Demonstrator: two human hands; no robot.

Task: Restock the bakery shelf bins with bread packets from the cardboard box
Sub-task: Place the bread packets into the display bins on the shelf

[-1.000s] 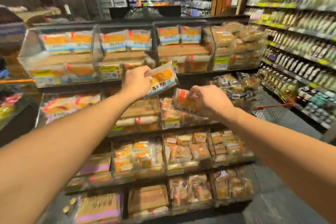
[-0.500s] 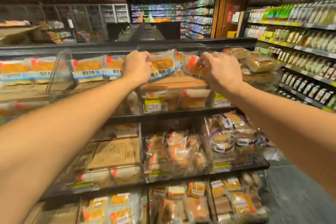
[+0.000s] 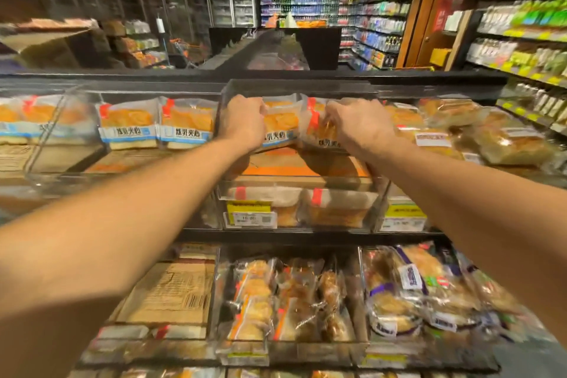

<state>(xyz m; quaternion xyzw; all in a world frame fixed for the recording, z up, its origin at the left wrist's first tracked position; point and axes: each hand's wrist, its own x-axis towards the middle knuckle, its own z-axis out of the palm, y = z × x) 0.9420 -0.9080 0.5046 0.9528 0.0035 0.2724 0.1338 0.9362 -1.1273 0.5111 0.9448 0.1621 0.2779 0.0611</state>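
Both my arms reach over the top shelf into a clear plastic bin [image 3: 294, 87] in the middle. My left hand [image 3: 242, 121] grips a bread packet [image 3: 280, 126] with orange bread and a blue-and-white label, held upright at the bin's back. My right hand [image 3: 359, 124] grips a second, similar packet [image 3: 319, 129] with a red tab, tilted beside the first. The two packets touch. Under them lies a flat brown cardboard sheet [image 3: 294, 167]. The cardboard box is out of view.
Matching packets [image 3: 156, 126] stand in the bin to the left. Wrapped loaves [image 3: 478, 129] fill the bin to the right. Lower shelves hold more bagged bread [image 3: 294, 298] and cardboard [image 3: 171, 291]. A yellow price tag [image 3: 248, 207] fronts the bin. Drinks shelves [image 3: 521, 40] line the right aisle.
Both hands rose from in front of the second shelf to the top shelf and pushed the two packets down into the middle bin. The view came closer to the shelf.
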